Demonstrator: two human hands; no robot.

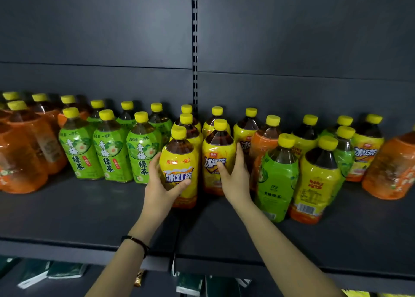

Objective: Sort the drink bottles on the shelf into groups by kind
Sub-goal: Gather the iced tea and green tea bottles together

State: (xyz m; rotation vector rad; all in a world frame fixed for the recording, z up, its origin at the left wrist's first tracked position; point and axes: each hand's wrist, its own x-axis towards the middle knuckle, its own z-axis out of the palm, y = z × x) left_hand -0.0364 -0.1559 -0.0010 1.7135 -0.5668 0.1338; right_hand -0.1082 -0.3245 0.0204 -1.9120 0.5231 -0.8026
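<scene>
**Two yellow teas in hand, mid-shelf**

Left grip [161,182] is wrapped round the lower label of the front yellow bottle [179,159], thumb across the face and fingers behind. Right grip [234,177] clasps the second yellow bottle [211,153], thumb on the label and fingers round its 3 o'clock side. Both bottles stand upright on the shelf [89,218], side by side, near the middle upright.

From the pair:
- 9 o'clock: green bottles [112,153] in a tidy block, with orange bottles [22,157] beyond.
- 3 o'clock: a mixed lot [298,175] of green, yellow and orange, unsorted.
- 12 o'clock: more yellow ones close behind.

Handling, by judgement: the bottles look full of dark tea, so weighty for one hand. The glossy film sleeve is likely slick, and the plastic wall should give a little under squeeze. Best hold is mid-body below the shoulder, thumb opposing fingers. The cap is too small for a secure lift. Neighbours stand close, so lift clear before swinging sideways.
</scene>
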